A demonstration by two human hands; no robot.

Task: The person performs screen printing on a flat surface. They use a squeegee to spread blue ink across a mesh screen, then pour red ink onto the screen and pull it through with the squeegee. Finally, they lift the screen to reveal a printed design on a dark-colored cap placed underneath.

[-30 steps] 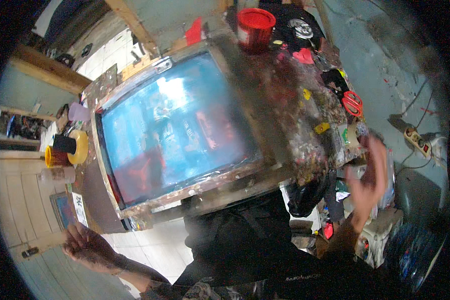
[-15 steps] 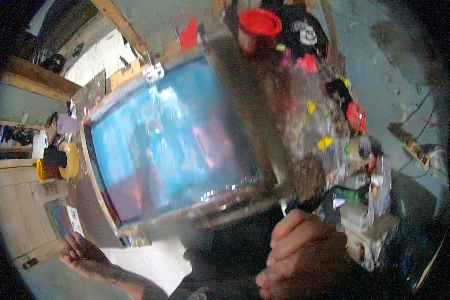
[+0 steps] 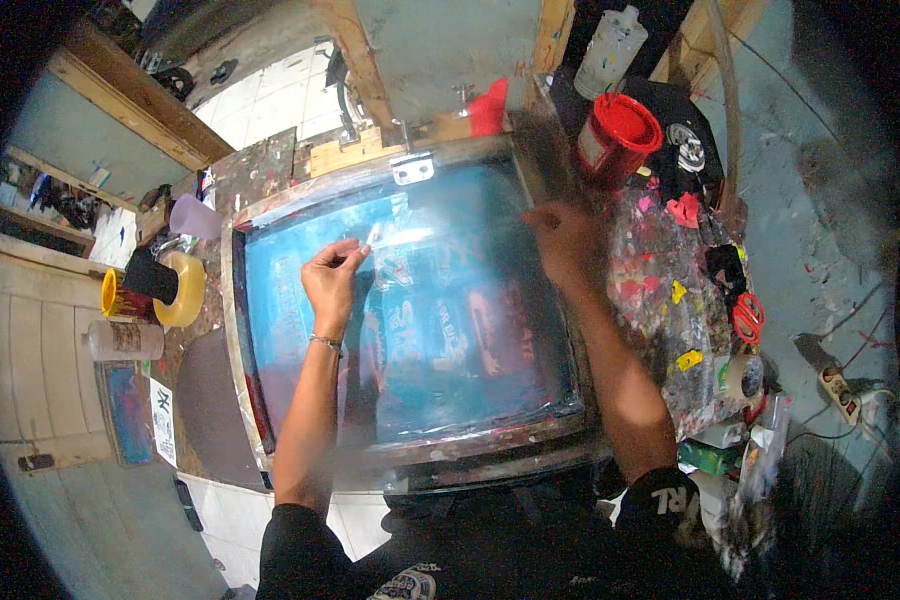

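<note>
The framed blue screen (image 3: 420, 385) lies on the surface (image 3: 635, 330) under both forearms, with a metal fitting (image 3: 413, 170) at its far edge that probably keeps it located. Over it, the left hand (image 3: 331, 284) pinches a small pale strip (image 3: 374, 236) between thumb and fingertips, a grip suited to something thin. The right hand (image 3: 568, 238) reaches above the screen's right side, too blurred to tell whether it grasps anything. Tape roll (image 3: 185, 290) and scissors (image 3: 749, 318) sit at opposite sides, likely for easy reach.
</note>
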